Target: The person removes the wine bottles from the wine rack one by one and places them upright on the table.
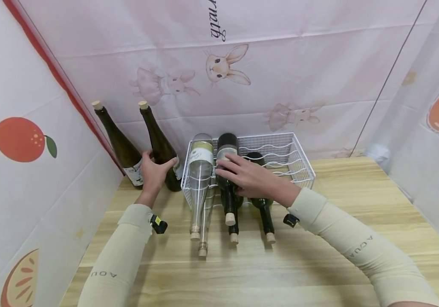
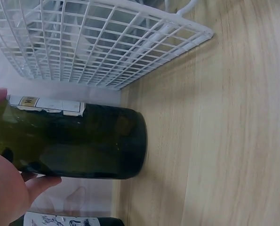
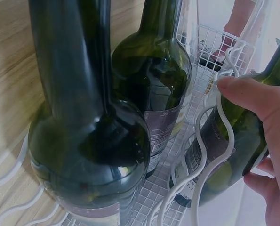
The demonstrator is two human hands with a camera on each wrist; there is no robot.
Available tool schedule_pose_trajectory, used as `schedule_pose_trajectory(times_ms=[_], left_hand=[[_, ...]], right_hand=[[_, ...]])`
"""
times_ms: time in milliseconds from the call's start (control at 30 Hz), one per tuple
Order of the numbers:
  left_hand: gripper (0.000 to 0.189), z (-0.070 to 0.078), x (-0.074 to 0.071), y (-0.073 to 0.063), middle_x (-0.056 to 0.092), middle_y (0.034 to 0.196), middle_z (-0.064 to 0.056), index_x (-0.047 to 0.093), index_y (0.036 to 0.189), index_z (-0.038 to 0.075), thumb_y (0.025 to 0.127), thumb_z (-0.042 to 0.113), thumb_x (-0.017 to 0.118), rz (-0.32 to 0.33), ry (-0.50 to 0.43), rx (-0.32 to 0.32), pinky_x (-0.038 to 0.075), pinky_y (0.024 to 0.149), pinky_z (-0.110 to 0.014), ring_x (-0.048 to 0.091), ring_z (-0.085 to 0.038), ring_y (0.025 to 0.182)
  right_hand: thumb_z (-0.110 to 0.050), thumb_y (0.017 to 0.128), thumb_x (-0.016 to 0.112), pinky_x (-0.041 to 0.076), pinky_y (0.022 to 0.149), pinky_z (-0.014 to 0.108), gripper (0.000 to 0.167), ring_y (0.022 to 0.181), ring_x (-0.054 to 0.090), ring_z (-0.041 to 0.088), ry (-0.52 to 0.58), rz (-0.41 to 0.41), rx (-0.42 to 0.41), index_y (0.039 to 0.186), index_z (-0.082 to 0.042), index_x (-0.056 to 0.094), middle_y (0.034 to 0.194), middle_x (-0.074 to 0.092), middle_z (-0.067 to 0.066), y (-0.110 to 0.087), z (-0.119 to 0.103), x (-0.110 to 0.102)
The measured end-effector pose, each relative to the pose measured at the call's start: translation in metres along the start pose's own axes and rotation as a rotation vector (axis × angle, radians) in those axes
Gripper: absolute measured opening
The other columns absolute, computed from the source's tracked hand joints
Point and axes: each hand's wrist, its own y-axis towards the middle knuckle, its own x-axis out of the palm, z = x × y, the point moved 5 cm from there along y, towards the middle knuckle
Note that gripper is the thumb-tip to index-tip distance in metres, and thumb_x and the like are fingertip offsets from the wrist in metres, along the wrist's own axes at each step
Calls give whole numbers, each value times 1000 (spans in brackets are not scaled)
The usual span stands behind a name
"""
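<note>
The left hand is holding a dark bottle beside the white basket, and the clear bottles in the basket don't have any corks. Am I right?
Not quite: the clear bottles in the white basket do have corks in their necks, as the head view shows. The left hand is indeed holding a dark bottle beside the basket.

bottles [image 1: 159, 147]: smooth glossy glass | basket [image 2: 83, 44]: white-coated wire | stoppers [image 1: 230, 219]: matt cork | tabletop [image 1: 250, 273]: wood-grained, low sheen
</note>
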Motion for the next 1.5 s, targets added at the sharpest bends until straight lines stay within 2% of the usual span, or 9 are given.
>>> schedule_pose_trajectory(times_ms=[433,833,1067,1333,1500], left_hand=[[98,1,-1,0,50,152,-18,39,153,8,79,49,88,-67,15,13,45,115,-51,50,-34,139],[105,2,-1,-3,41,161,-17,31,158,9,80,53,86,-125,17,-1,41,122,-53,42,-33,149],[107,1,-2,-6,38,164,-14,29,161,12,81,55,85,-133,31,8,39,123,-52,39,-32,152],[106,6,-5,-10,38,164,-12,28,162,14,81,50,86,-129,24,54,42,121,-52,43,-31,149],[108,7,-7,-12,35,167,-9,24,164,14,82,47,86,-131,-11,67,44,120,-51,43,-31,148]], right_hand=[[-43,68,96,50,116,48,98,139,52,43,-110,21,10,148,-7,51,150,55,18,4,-9,-2],[-46,62,99,48,118,48,104,137,54,43,-136,17,18,148,-8,52,147,57,18,6,-11,-1],[-46,54,102,49,116,50,106,132,57,43,-139,41,9,142,-8,57,141,59,20,9,-13,-2],[-49,56,100,49,114,51,103,127,57,43,-199,38,6,138,-7,56,137,60,21,11,-16,0],[-43,58,99,52,111,51,93,123,59,42,-213,57,19,134,-7,57,132,61,19,13,-17,0]])
